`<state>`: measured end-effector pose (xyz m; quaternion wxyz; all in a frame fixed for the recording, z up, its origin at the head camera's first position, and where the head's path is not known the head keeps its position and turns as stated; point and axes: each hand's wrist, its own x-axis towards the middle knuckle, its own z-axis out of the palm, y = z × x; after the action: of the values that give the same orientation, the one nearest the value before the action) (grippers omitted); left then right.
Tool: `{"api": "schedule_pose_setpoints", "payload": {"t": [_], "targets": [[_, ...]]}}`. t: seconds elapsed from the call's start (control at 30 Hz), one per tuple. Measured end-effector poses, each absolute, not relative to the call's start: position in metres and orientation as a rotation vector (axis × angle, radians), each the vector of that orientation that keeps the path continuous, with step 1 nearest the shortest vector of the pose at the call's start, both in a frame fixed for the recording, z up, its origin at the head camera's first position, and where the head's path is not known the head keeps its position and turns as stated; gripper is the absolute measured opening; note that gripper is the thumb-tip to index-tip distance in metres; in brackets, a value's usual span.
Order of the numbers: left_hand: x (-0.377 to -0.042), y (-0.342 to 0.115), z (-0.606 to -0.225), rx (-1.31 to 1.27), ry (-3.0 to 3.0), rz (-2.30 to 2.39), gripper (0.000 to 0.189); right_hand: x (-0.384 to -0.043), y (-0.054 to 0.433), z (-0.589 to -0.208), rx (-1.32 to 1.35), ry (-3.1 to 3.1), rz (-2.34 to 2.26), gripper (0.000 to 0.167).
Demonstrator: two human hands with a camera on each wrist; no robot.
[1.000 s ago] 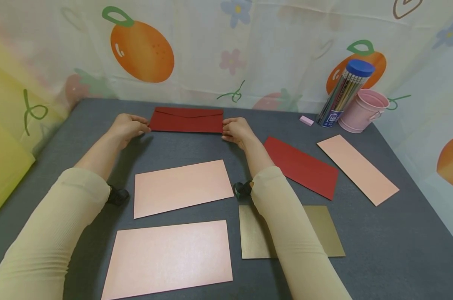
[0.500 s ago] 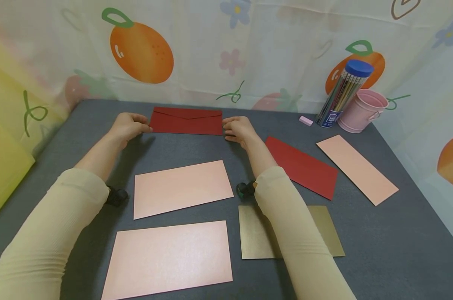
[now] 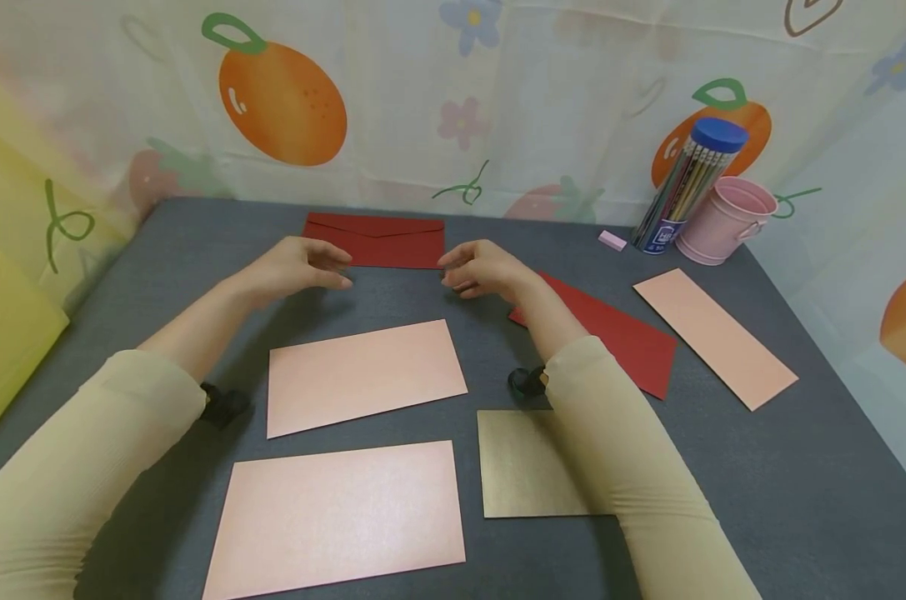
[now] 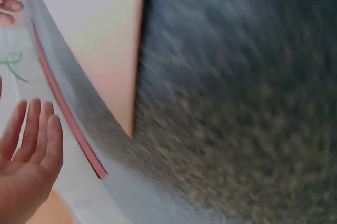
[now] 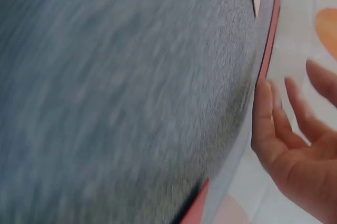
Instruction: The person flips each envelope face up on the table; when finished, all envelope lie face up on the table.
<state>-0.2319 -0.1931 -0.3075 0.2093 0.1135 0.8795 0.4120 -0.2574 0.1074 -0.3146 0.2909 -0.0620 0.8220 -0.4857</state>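
Note:
A dark red envelope (image 3: 396,246) lies flat near the back of the grey table, its flap side up. My left hand (image 3: 297,268) hovers in front of its left part, fingers loosely extended and holding nothing. By the envelope's front right corner is my right hand (image 3: 486,268), fingers relaxed and likewise without anything in them. In the left wrist view the left hand (image 4: 34,153) appears apart from the envelope's edge (image 4: 68,105). The right wrist view has the right hand (image 5: 295,145) with spread fingers near that edge; whether they touch it I cannot tell.
Two pale pink envelopes (image 3: 366,379) (image 3: 340,517) lie before me. On the right are another red envelope (image 3: 633,342), a gold one (image 3: 535,467) and a narrow pink one (image 3: 715,337). A pencil tub (image 3: 688,187), pink bucket (image 3: 726,221) and eraser (image 3: 613,241) stand at the back right.
Both hands have come away from the dark red envelope's short sides. The left hand moved right and toward me; the right hand shifted slightly toward me. The envelope lies almost where it was.

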Motion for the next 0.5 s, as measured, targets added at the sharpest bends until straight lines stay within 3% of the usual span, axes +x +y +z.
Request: {"api": "schedule_pose_setpoints", "payload": {"t": [0.5], "targets": [[-0.196, -0.18, -0.318, 0.549, 2.332, 0.954, 0.06, -0.235, 0.119, -0.316, -0.599, 2.224, -0.906, 0.056]]}}
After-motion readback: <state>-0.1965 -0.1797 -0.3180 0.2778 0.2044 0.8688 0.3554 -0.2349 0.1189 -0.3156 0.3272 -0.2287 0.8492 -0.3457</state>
